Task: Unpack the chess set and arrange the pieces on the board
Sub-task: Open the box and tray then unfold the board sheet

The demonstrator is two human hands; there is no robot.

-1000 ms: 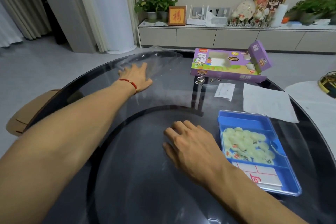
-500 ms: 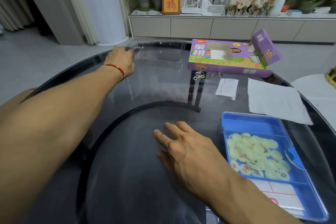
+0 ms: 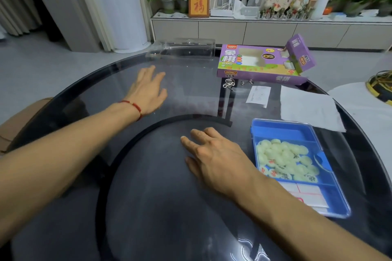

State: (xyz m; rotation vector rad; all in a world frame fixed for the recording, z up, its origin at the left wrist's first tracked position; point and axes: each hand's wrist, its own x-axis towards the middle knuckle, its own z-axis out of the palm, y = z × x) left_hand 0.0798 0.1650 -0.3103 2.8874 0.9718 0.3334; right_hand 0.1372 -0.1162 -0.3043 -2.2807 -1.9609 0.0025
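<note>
Head view, single frame.

Round dark glass table (image 3: 161, 207): carried all items listed below.

Left hand (image 3: 147, 91): lay toward the far left part of the table, fingers straight and spread, grasping nothing; a red string bracelet (image 3: 133, 107) circled the wrist. Whether the palm touched the glass could not be told.

Right hand (image 3: 216, 161): lay flat near the table's centre, fingers extended and relaxed, holding nothing, just beside the left wall of the blue tray.

Blue plastic tray (image 3: 282, 129): stood near the right edge of the table, uncovered. Its middle compartment held a heap of pale round chess pieces (image 3: 286, 161), some showing red or dark characters. Its near compartment held a folded white sheet with red print (image 3: 305, 195), likely the board.

Clear plastic lid (image 3: 182, 48): rested at the far edge of the table, well apart from both hands.

Purple chess set box (image 3: 261, 65): lay at the far right edge, its end flap open and raised.

Small metal wire puzzles (image 3: 229, 84): lay just in front of the box.

Small printed slip (image 3: 258, 95): lay between the box and the tray.

White paper sheet (image 3: 307, 110): lay near the right edge, beyond the tray.
</note>
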